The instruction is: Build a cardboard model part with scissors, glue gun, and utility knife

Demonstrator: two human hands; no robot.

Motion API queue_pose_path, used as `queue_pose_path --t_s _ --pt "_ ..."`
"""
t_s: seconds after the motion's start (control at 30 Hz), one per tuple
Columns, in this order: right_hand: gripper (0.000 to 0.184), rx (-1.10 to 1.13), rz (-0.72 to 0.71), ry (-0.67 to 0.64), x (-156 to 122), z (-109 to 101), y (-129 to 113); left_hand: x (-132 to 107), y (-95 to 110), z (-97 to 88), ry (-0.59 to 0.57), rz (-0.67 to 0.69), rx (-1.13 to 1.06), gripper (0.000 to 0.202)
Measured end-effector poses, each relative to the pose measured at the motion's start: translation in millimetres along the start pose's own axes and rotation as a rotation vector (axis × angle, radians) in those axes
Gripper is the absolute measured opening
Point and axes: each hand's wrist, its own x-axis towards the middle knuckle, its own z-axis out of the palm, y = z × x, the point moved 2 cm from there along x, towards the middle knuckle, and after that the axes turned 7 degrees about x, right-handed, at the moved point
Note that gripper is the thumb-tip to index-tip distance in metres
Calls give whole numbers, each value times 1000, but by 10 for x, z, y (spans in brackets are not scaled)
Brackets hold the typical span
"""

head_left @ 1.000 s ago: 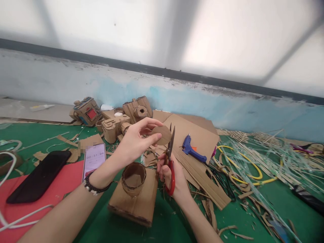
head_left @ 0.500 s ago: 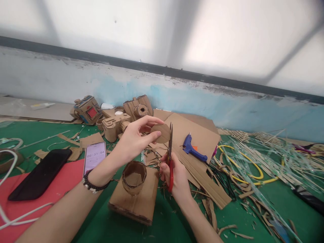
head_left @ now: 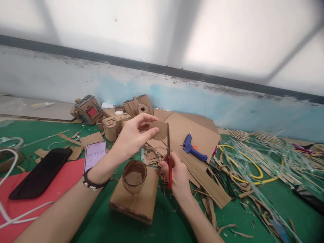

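- At the left edge of the green worktop (head_left: 177, 226) lies a flat red sheet (head_left: 65, 172), with a long black rounded case (head_left: 42, 173) resting across it.
- Beside the case, a pale-screened phone (head_left: 95, 153) shows a running-time display, just beyond the left wrist.
- Toward the far edge, by the wall, sits a brown cardboard model with a red square panel (head_left: 87, 109); to its right, brown cardboard camera shapes (head_left: 138, 106) cluster.
- The left hand (head_left: 138, 135) has its grip pinched on a thin brown cardboard disc (head_left: 160, 131), thumb in front, above the worktop.
- Below it, on the near side, a flat brown cardboard box (head_left: 149, 189) carries an upright open cardboard ring (head_left: 135, 189).
- The right hand (head_left: 177, 173) grips red-handled scissors (head_left: 170, 177), blades upward at the disc's right edge; whether they touch it, I cannot tell.
- Farther right, a blue glue gun (head_left: 193, 150) lies on brown cardboard sheets (head_left: 199, 130).
- Toward the far right corner, a yellow cable (head_left: 256, 166) loops beside thin pale sticks (head_left: 268, 137).
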Motion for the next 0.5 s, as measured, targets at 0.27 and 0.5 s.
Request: queue_pose_path --t_s 0.27,0.5 --pt "47 1 35 -29 -3 2 -35 13 1 -30 27 46 25 29" --pt "50 41 62 -22 -3 8 -12 19 1 -40 33 37 62 34"
